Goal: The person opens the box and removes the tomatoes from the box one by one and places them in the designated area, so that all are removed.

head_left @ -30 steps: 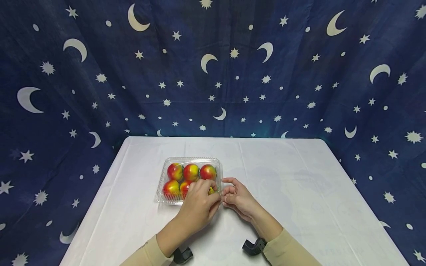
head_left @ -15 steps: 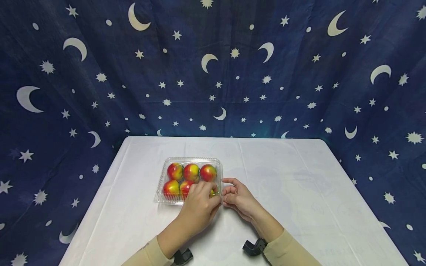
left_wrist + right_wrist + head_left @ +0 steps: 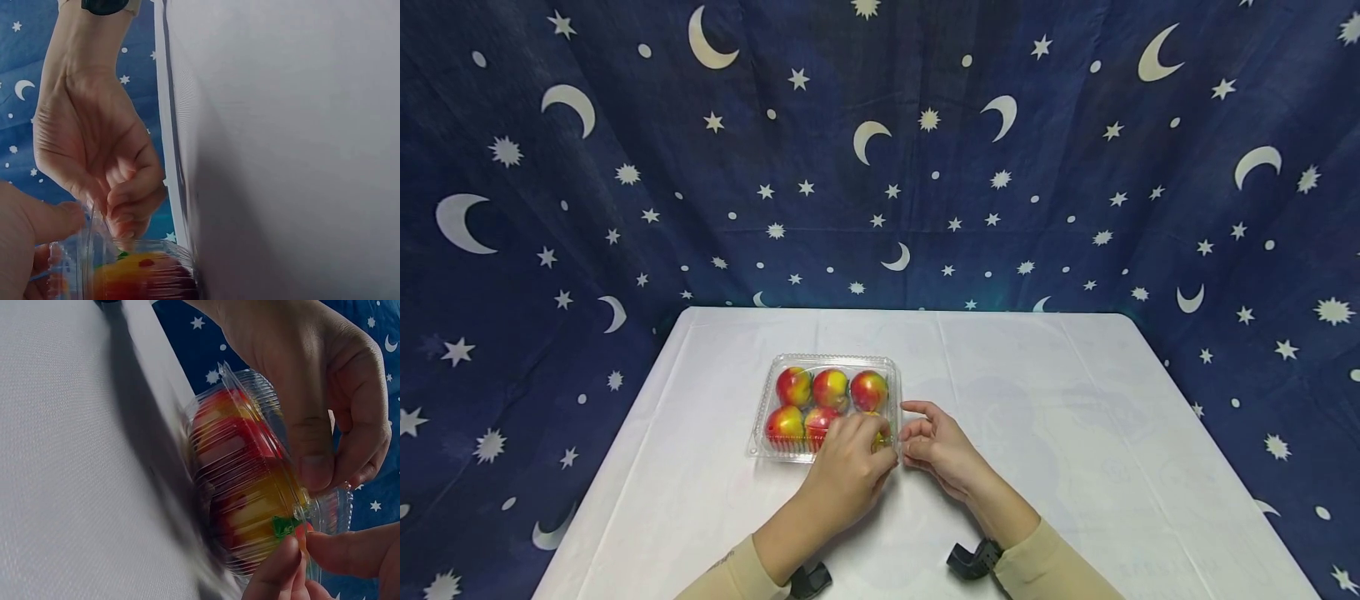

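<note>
A dark blue curtain (image 3: 820, 142) printed with moons and stars is hung behind a white-covered table (image 3: 1037, 400), on which a clear plastic container (image 3: 838, 361) is set, left of the middle. Its near-right corner is being worked by both hands, apparently in the fastening or freeing of the lid; which of the two cannot be told, nor can it be seen whether the edges are locked together. For the next move, steady, matched pressure at that corner would seem to be called for, with the container kept flat.

The edge is pinched by the left hand (image 3: 848, 458), reached across the front and screening part of the contents. Just beyond, the corner is pinched between thumb and fingertip of the right hand (image 3: 943, 450), as is shown in the right wrist view.

Inside, red-and-yellow fruit (image 3: 868, 390) is packed in two rows, three at the back; the front-right piece is largely hidden in the head view. Near the pinched corner, a small green piece (image 3: 284, 525) is seen through the plastic.
</note>
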`<action>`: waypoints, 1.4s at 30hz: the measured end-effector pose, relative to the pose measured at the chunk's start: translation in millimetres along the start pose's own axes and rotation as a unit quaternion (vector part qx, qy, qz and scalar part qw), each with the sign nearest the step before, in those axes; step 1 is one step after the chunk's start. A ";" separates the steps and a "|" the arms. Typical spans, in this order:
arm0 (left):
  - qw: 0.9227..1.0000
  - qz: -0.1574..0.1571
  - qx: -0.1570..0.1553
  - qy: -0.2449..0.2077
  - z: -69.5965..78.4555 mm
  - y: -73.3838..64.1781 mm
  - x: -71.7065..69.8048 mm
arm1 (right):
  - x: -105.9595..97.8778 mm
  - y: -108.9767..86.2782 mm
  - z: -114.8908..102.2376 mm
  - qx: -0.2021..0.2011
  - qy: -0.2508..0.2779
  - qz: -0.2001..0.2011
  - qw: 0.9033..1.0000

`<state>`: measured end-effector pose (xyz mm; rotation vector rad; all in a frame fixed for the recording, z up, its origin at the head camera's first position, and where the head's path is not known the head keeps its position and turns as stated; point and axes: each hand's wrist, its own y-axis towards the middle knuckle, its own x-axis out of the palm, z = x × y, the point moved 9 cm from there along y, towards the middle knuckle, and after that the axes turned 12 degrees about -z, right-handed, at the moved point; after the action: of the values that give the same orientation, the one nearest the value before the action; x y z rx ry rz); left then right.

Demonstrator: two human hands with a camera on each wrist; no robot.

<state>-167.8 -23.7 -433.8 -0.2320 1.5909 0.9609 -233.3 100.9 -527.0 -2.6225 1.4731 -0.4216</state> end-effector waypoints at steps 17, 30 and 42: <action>0.992 -0.003 -0.041 -0.117 -15.6 -3.9 -8.0 | -6.6 -1.9 -2.5 0.007 -0.027 0.030 0.999; 0.969 0.010 -0.077 -0.234 -31.7 -8.2 -18.5 | -7.7 -3.4 -3.7 0.002 -0.039 0.041 0.998; 0.947 0.021 -0.105 -0.303 -46.7 -13.5 -23.9 | -6.3 -6.0 -9.6 -0.007 -0.054 0.050 0.997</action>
<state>-186.7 -72.7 -420.5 -0.0379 0.9342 1.1068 -234.2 109.8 -517.7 -2.5256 1.5685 -0.2572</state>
